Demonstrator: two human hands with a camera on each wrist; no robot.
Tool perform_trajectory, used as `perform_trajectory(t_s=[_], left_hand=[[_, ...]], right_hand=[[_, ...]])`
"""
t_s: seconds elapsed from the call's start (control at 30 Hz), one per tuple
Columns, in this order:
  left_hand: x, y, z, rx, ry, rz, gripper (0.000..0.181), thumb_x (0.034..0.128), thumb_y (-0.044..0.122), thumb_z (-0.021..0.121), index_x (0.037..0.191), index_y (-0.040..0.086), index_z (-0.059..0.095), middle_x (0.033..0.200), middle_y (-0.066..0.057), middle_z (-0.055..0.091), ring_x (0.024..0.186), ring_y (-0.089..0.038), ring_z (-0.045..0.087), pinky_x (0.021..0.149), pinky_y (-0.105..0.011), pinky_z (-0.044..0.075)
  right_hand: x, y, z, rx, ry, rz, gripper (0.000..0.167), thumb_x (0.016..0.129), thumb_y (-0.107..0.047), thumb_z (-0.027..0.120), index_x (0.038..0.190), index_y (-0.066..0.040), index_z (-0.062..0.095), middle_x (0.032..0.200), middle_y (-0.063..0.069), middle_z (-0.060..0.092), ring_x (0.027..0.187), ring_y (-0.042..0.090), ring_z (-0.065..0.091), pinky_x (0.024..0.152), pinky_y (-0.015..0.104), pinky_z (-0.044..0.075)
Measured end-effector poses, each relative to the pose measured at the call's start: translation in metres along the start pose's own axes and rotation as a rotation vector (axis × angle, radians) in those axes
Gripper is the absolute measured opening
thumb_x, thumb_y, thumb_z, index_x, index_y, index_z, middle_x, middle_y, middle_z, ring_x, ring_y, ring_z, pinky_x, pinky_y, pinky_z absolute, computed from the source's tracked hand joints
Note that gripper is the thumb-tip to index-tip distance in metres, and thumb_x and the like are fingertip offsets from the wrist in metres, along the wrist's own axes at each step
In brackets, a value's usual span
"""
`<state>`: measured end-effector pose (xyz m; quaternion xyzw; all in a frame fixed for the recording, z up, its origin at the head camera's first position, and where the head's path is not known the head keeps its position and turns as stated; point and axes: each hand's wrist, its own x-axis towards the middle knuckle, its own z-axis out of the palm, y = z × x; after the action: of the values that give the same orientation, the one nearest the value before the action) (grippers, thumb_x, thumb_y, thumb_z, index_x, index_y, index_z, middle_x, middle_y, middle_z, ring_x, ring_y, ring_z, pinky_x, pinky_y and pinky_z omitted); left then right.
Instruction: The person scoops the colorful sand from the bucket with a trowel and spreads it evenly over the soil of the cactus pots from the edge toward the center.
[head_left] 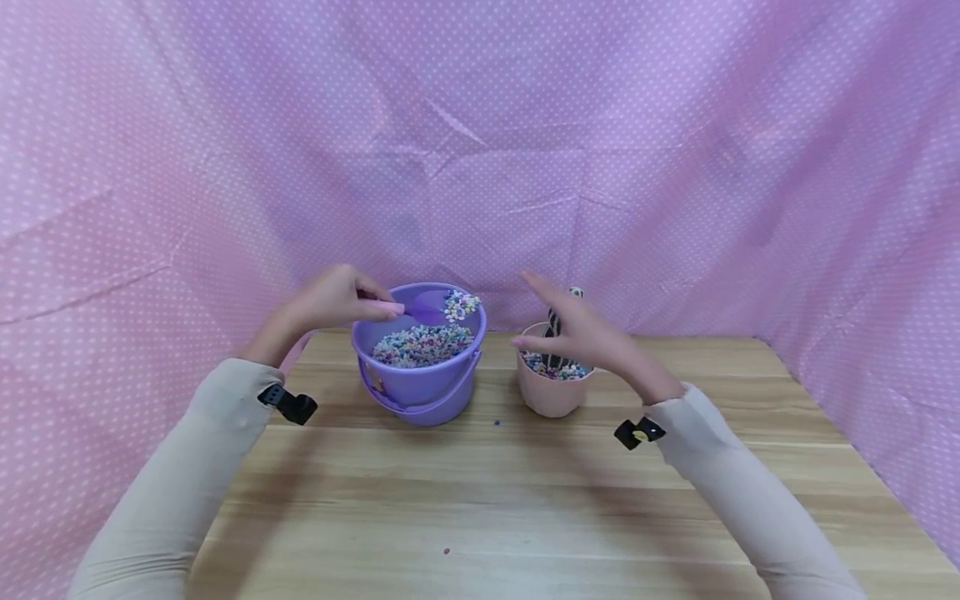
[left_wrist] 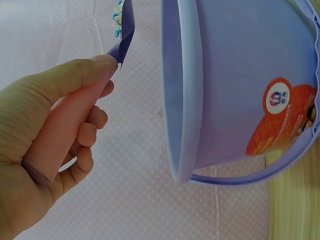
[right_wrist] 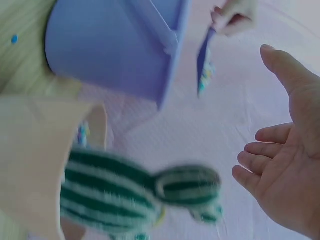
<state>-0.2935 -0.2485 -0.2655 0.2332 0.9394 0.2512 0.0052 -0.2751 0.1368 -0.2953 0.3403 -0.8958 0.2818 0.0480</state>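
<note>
In the head view my left hand (head_left: pixel 337 298) grips a small shovel by its pink handle (left_wrist: pixel 70 120). Its purple scoop (head_left: pixel 427 308) carries a heap of colourful beads (head_left: pixel 461 306) over the purple bucket (head_left: pixel 420 392), which holds many more beads (head_left: pixel 423 346). On the right, my right hand (head_left: pixel 581 332) hovers with fingers extended and nothing held, above the pink pot (head_left: pixel 551 396). A green and white striped knitted cactus (right_wrist: pixel 110 187) stands in beads inside that pot, partly hidden by the hand in the head view.
A wooden table (head_left: pixel 480 492) bears the bucket and pot. Two stray beads lie on it, a blue one (head_left: pixel 497 422) between the containers and a reddish one (head_left: pixel 447 551) nearer the front. Pink dotted cloth (head_left: pixel 495 167) hangs behind and at both sides.
</note>
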Motion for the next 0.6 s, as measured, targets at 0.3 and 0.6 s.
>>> perform_trajectory(t_s=[0.3,0.6], left_hand=[[0.008,0.008,0.008,-0.017,-0.005,0.056,0.022,0.0919,0.036,0.077,0.101,0.016,0.082,0.092,0.001,0.08,0.082,-0.018,0.073,0.073,-0.031,0.057],[0.017,0.021,0.016,-0.008,-0.006,0.121,0.021,0.0914,0.036,0.077,0.101,0.018,0.082,0.089,0.003,0.079,0.077,-0.011,0.072,0.072,-0.031,0.059]], right_hand=[[-0.034,0.044,-0.017,0.078,0.094,0.128,0.112,0.084,-0.035,0.085,0.164,-0.008,0.01,0.17,0.018,0.014,0.157,0.039,0.015,0.126,0.058,0.016],[-0.052,0.09,0.004,0.115,0.055,0.24,0.123,0.081,-0.042,0.086,0.163,-0.004,0.005,0.169,0.024,0.01,0.156,0.045,0.011,0.124,0.063,0.015]])
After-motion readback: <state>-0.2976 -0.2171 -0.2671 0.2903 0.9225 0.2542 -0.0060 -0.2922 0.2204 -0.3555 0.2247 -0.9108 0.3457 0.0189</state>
